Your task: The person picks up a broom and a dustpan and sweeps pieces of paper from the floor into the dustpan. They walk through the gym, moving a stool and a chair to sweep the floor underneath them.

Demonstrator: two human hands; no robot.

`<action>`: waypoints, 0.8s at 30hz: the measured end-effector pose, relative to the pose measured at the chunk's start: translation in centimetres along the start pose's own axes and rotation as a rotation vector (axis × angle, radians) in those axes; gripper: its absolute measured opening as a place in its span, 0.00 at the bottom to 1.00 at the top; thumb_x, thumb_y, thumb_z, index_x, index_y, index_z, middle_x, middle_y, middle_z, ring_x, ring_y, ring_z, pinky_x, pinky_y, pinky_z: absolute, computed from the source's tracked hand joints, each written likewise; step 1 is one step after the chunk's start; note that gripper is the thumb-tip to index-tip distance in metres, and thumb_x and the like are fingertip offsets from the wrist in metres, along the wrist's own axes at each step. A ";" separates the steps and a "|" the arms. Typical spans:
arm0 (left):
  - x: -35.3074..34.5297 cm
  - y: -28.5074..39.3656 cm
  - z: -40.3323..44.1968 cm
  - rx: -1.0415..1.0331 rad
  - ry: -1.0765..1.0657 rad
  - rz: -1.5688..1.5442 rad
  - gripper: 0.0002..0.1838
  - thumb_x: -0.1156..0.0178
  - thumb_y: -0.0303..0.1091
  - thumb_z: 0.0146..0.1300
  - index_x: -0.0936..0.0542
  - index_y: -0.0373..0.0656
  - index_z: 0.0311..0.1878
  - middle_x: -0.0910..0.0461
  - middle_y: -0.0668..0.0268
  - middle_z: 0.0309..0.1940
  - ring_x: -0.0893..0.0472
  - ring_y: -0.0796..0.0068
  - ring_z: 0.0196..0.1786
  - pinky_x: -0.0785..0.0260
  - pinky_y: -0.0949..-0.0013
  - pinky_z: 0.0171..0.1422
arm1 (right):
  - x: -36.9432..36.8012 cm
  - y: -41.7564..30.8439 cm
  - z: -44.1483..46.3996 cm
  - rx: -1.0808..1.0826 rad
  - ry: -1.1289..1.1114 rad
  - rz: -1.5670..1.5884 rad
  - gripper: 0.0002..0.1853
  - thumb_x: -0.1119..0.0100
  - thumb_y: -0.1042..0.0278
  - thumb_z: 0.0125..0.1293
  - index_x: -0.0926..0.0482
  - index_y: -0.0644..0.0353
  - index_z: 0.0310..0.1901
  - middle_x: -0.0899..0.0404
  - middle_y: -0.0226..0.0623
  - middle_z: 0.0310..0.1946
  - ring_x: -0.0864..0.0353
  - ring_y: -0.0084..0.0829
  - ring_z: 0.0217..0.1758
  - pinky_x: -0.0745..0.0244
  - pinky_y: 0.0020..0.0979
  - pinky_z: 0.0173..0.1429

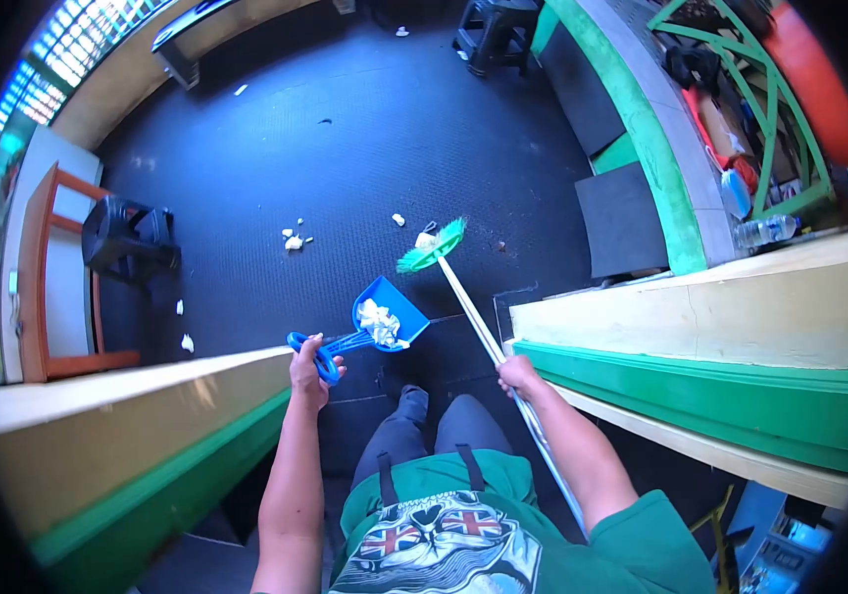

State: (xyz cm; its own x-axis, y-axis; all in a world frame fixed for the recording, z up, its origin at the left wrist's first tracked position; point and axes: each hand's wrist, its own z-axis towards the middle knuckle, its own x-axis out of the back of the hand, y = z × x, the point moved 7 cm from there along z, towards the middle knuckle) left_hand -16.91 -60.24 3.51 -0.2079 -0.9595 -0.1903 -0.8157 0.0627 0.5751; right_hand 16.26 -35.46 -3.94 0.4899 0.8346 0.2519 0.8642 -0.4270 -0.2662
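Observation:
My left hand (311, 371) is closed around the handle of a blue dustpan (406, 315). Crumpled white paper (377, 323) lies in the pan. In my right hand (518, 376) is the pale stick of a broom (470, 309), gripped partway along. The broom's green bristle head (434, 247) touches the dark floor beyond the pan, slightly to its right. A pale scrap (426, 239) sits against the far side of the bristles. Another white scrap (398, 219) lies just left of the broom head.
More paper scraps (293, 241) are scattered on the black textured floor (345, 148). Low walls with green trim (701, 386) flank me on both sides. A black stool (127, 238) stands at left, another black stool (493, 35) at the back. A green metal rack (770, 109) is at right.

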 end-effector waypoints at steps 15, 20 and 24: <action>-6.9 10.7 14.8 -0.026 -0.016 0.116 0.23 0.38 0.43 0.56 0.34 0.47 0.50 0.28 0.60 0.34 0.21 0.66 0.28 0.22 0.64 0.27 | 13.5 -8.4 1.6 -0.220 0.342 -0.673 0.19 0.44 0.71 0.57 0.25 0.70 0.50 0.23 0.58 0.47 0.21 0.48 0.53 0.26 0.39 0.57; -10.0 12.7 17.3 -0.023 0.015 0.183 0.24 0.38 0.43 0.56 0.33 0.46 0.53 0.28 0.60 0.36 0.20 0.67 0.29 0.22 0.64 0.28 | 12.9 -12.6 6.1 -0.204 0.405 -0.649 0.25 0.48 0.73 0.58 0.35 0.75 0.57 0.24 0.58 0.49 0.21 0.47 0.53 0.25 0.39 0.55; -11.8 14.4 20.6 0.005 -0.011 0.263 0.24 0.39 0.43 0.57 0.33 0.45 0.54 0.28 0.59 0.37 0.21 0.68 0.29 0.23 0.66 0.28 | 9.0 -19.0 4.5 -0.151 0.164 -0.605 0.21 0.50 0.74 0.58 0.33 0.74 0.53 0.22 0.59 0.44 0.20 0.51 0.49 0.24 0.42 0.52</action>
State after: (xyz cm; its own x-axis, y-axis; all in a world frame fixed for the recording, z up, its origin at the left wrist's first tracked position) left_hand -37.30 -42.35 -2.36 -0.4187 -0.9070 -0.0439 -0.7356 0.3105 0.6021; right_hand 3.69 -18.23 -0.80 -0.0880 0.8844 0.4583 0.9940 0.0480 0.0982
